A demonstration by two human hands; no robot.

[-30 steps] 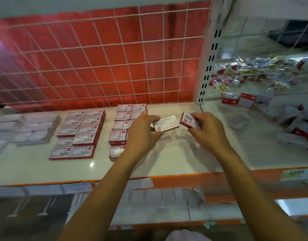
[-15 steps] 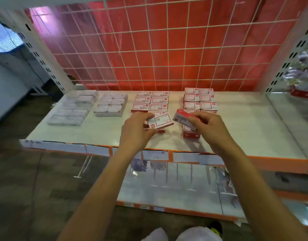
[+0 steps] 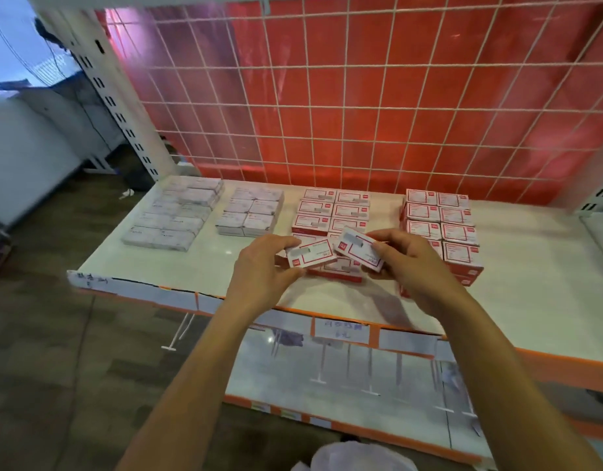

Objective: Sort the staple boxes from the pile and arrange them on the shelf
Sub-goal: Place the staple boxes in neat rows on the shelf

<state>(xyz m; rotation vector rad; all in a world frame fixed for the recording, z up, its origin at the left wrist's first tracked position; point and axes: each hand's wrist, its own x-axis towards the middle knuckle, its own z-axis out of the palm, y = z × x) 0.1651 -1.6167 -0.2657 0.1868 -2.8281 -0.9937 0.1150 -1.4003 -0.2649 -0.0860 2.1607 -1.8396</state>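
My left hand grips a red-and-white staple box by its left end. My right hand pinches a second staple box, tilted, label up. Both boxes hover just above the front of the middle red stack on the white shelf. Another stack of red boxes stands to the right, partly hidden by my right hand. Two stacks of pale grey-white boxes, one at far left and one beside it, lie further left.
A red panel behind a white wire grid backs the shelf. The shelf's orange front edge carries paper price labels. A lower shelf sits beneath. A slotted white upright stands at the left, with floor beyond it.
The view has swung left from the loose pile to the arranged stacks. Both hands carried their boxes along, and my right hand turned its box label-up over the middle red stack.
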